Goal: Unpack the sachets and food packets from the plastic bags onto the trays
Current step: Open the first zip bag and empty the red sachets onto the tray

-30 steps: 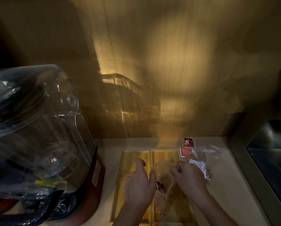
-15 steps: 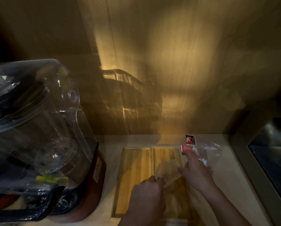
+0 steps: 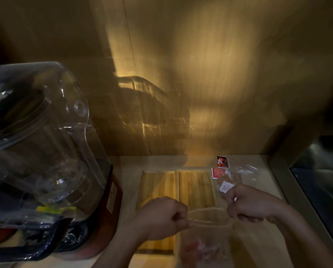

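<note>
Clear plastic bag (image 3: 206, 238), perhaps holding sachets, stretched between left hand (image 3: 161, 219) and right hand (image 3: 252, 204).

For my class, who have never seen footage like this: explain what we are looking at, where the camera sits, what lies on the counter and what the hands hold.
There is no machine doing the work here: a person is using two bare hands. The one picture comes from a camera worn on the head, looking forward and down. The left hand and right hand each pinch one side of the mouth of a clear plastic bag, pulling it open; blurred reddish contents show inside. Beneath lie two wooden trays side by side, bare where they show. A second plastic bag with red sachets rests at the right tray's far right corner. A blender with a clear cover stands at the left.
</note>
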`<action>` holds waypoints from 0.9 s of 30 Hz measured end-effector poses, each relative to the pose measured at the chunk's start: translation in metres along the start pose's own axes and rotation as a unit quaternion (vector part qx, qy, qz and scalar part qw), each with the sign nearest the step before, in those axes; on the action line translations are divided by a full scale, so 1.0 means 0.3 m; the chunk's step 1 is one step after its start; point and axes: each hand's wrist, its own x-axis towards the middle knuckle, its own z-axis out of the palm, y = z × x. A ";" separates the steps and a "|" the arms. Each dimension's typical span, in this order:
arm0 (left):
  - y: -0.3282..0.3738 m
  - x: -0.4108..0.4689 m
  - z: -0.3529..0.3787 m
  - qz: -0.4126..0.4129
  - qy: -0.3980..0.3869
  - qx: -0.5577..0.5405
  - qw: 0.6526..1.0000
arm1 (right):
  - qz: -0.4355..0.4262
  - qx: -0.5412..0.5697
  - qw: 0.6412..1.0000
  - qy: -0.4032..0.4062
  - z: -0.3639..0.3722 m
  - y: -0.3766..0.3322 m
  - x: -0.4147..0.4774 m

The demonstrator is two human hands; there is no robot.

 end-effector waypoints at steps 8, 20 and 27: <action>-0.164 0.257 0.067 -0.088 0.102 -0.087 0.987 | 0.052 0.047 0.982 0.174 0.046 0.057 0.228; -0.244 0.271 0.242 -0.256 0.178 -0.287 0.906 | 0.050 0.240 0.926 0.288 0.143 0.199 0.350; -0.229 0.139 0.398 -0.356 0.051 -0.321 0.876 | 0.081 0.218 0.954 0.187 0.368 0.360 0.265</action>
